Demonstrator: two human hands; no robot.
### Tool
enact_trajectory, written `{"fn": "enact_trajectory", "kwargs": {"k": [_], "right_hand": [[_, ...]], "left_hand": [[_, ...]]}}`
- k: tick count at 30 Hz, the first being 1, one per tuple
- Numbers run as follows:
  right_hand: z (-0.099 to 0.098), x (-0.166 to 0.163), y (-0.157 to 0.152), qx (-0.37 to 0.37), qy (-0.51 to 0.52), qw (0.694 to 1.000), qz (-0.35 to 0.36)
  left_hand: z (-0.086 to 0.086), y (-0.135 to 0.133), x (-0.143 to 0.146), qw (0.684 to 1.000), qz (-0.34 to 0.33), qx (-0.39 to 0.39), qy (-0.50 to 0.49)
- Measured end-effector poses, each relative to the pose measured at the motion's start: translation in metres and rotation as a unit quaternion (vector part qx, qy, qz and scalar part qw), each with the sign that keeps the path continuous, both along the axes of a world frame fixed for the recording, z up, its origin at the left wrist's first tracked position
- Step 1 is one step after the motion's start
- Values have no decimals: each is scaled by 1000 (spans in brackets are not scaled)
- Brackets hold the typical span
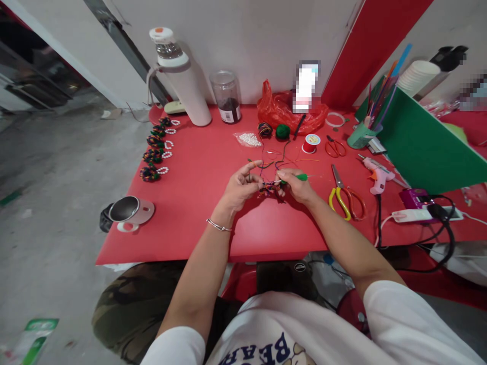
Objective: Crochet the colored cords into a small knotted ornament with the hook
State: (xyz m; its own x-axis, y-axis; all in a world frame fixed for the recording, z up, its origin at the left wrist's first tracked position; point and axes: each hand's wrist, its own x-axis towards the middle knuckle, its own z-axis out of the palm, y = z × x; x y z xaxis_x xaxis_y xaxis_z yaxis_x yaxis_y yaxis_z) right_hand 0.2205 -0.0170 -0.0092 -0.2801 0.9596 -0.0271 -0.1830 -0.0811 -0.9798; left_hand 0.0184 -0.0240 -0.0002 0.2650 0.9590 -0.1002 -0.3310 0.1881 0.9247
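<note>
Between my hands is a small multicoloured crochet piece (269, 189), dark with red and orange flecks. My left hand (241, 185) pinches its left side, with yarn running over the raised fingers. In my right hand (297, 185) is a crochet hook with a green handle (302, 177); its metal shaft points left into the piece. Yarn strands lead from the work back to a multicoloured yarn ball (265, 130) and a green yarn ball (282, 132). The stitches at the hook's tip are too small to make out.
Finished-looking yarn pieces with bead loops (150, 173) line the left edge, near a mug (140, 211). Behind are a white bottle (190, 96), a jar (227, 99), a bag of beads (249, 139) and red thread (310, 146). Scissors (337, 177) and a glue gun (378, 175) lie right.
</note>
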Motion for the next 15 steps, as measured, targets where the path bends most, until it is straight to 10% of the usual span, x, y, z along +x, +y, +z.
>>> {"fn": "enact_trajectory", "kwargs": {"k": [7, 15], "right_hand": [[5, 4, -2, 28, -60, 998, -6], [8, 6, -6, 224, -221, 949, -33]], "left_hand": [[-4, 1, 1, 999, 15, 33, 27], [-8, 2, 6, 992, 69, 72, 78]]}}
